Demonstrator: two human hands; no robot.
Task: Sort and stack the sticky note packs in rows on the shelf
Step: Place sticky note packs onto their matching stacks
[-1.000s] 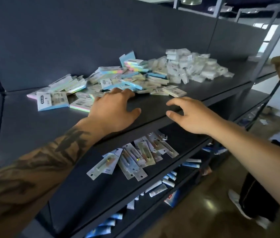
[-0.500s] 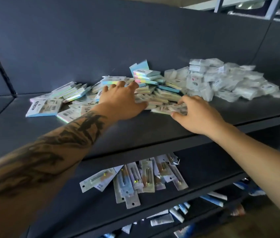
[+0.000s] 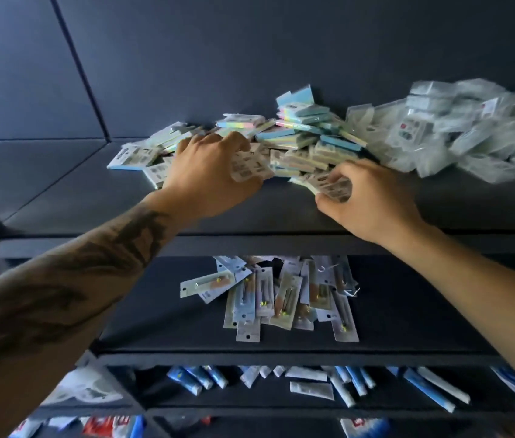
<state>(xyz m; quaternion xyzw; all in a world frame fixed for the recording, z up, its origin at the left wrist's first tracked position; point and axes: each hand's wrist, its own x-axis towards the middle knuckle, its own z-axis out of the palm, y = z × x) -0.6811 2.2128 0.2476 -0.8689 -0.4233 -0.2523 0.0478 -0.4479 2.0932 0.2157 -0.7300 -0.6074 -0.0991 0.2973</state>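
Clear plastic bags (image 3: 471,128) crowd sticky note packs (image 3: 297,137) beside both hands.

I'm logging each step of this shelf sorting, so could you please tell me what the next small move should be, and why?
Probably lift the two packs clear of the jumbled heap of pastel sticky note packs and align them on the bare dark shelf in front. The left hand grips one white-labelled pack, the right hand pinches another, and no row exists yet.
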